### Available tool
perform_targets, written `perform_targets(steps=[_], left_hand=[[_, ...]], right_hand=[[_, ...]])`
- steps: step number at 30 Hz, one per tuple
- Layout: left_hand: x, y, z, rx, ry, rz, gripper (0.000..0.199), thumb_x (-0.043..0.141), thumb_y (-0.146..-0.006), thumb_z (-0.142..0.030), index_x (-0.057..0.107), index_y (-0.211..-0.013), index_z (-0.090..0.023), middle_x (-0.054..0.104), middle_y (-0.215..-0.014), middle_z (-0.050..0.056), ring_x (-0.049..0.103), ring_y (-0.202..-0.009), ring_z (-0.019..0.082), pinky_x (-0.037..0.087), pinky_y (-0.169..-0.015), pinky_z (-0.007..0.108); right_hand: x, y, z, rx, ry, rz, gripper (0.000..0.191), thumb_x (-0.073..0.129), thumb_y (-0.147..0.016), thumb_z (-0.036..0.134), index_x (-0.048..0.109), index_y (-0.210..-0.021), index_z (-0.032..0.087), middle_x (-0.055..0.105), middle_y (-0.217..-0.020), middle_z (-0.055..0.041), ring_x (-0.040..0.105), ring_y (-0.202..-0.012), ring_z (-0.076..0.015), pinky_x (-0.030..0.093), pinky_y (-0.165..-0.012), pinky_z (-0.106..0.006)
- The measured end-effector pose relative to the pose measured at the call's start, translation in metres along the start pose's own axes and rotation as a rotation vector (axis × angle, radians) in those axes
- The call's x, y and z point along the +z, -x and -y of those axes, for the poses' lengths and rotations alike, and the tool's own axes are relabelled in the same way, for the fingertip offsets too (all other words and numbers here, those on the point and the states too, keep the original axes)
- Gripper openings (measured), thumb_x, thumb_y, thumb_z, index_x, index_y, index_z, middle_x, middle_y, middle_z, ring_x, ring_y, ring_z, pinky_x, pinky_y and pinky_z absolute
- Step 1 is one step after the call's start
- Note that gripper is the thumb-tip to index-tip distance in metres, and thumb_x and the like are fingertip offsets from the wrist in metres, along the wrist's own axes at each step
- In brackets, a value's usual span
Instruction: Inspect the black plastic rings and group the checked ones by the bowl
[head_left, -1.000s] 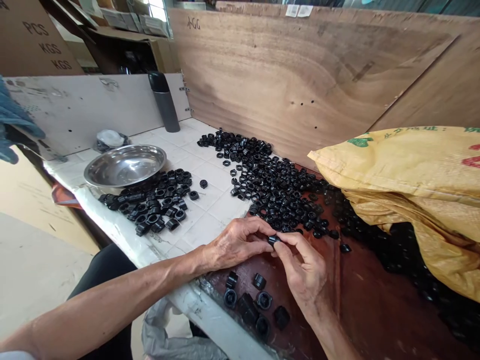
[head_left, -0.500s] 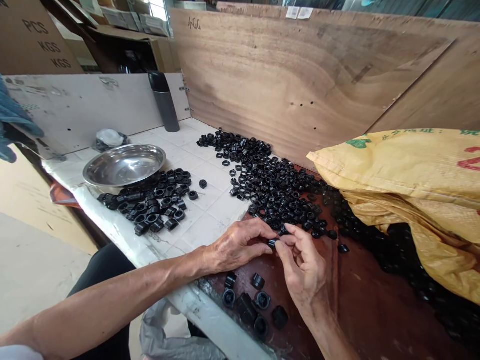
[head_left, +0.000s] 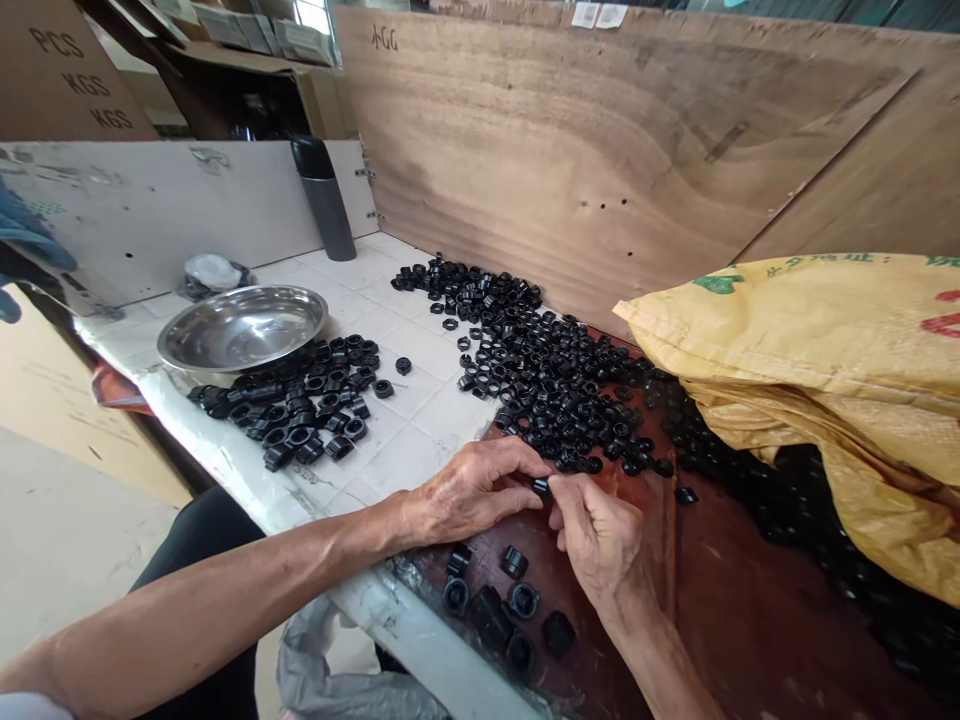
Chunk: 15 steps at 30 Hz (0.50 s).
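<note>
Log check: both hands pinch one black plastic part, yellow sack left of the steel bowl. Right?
No: the head view shows the yellow sack right of the steel bowl. The left hand and right hand do pinch the black plastic part.

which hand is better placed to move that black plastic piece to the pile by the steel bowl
Probably the left hand: it lies nearer the pile by the steel bowl, while the right hand sits farther; both pinch the black plastic piece.

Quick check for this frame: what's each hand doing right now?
Left hand: closed, pinching a small black plastic fitting.
Right hand: closed, pinching the same fitting.
</note>
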<state>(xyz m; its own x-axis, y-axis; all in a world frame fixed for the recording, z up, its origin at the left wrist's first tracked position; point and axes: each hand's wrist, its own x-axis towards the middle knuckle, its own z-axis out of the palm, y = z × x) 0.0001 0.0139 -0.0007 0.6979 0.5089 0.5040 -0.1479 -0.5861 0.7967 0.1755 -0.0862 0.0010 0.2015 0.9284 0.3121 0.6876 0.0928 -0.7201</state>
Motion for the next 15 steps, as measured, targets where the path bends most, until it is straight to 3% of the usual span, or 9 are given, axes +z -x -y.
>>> perform_targets(steps=[3,5,8,11,13,15], left_hand=[[0.0013,-0.0004,-0.0007,-0.023,-0.003,0.002,0.023,0.071,-0.093,-0.022,0.07,-0.114,-0.015,0.074,-0.112,0.012,0.071,-0.104,0.021,0.058,-0.094,0.035],[0.0016,-0.0006,-0.0021,-0.088,0.006,-0.036,0.022,0.072,-0.092,-0.023,0.071,-0.113,-0.015,0.074,-0.11,0.012,0.071,-0.1,0.02,0.059,-0.091,0.034],[0.0004,-0.0004,-0.0032,-0.143,0.002,-0.079,0.022,0.072,-0.092,-0.025,0.071,-0.111,-0.015,0.073,-0.108,0.011,0.071,-0.096,0.019,0.06,-0.087,0.032],[-0.001,-0.0004,-0.0025,-0.079,-0.023,-0.061,0.022,0.07,-0.093,-0.025,0.07,-0.113,-0.016,0.073,-0.109,0.011,0.071,-0.101,0.02,0.059,-0.091,0.033],[-0.0011,-0.0007,-0.0023,-0.04,-0.019,-0.038,0.022,0.07,-0.094,-0.025,0.07,-0.114,-0.016,0.074,-0.11,0.011,0.071,-0.104,0.021,0.058,-0.093,0.034],[-0.0007,-0.0012,-0.0031,-0.064,-0.003,-0.039,0.022,0.07,-0.093,-0.025,0.07,-0.113,-0.016,0.074,-0.11,0.011,0.071,-0.103,0.021,0.059,-0.092,0.033]], right_hand=[[0.0009,0.0001,0.0025,0.022,0.036,-0.055,0.038,0.045,-0.105,0.044,0.072,-0.097,0.019,0.069,-0.061,-0.002,0.066,-0.052,-0.017,0.05,-0.053,-0.025],[-0.0002,0.0004,0.0053,-0.013,0.019,-0.048,0.035,0.046,-0.105,0.041,0.07,-0.116,0.018,0.076,-0.077,-0.0053,0.072,-0.063,-0.0194,0.054,-0.058,-0.027],[-0.0012,0.0008,0.0059,-0.124,0.009,-0.019,0.033,0.05,-0.103,0.036,0.07,-0.122,0.018,0.079,-0.095,-0.0089,0.075,-0.075,-0.0208,0.058,-0.069,-0.03],[0.0006,0.0006,0.0025,-0.143,0.039,-0.036,0.03,0.05,-0.103,0.035,0.075,-0.096,0.019,0.075,-0.073,-0.0057,0.07,-0.062,-0.0188,0.054,-0.062,-0.029],[0.0017,0.0003,0.0013,-0.098,0.06,-0.037,0.041,0.047,-0.104,0.038,0.071,-0.075,0.021,0.067,-0.058,-0.0033,0.064,-0.053,-0.0174,0.05,-0.055,-0.027],[0.0016,0.0003,0.0026,-0.049,0.053,-0.033,0.043,0.045,-0.105,0.04,0.071,-0.078,0.021,0.066,-0.059,-0.0032,0.064,-0.053,-0.0173,0.049,-0.055,-0.027]])
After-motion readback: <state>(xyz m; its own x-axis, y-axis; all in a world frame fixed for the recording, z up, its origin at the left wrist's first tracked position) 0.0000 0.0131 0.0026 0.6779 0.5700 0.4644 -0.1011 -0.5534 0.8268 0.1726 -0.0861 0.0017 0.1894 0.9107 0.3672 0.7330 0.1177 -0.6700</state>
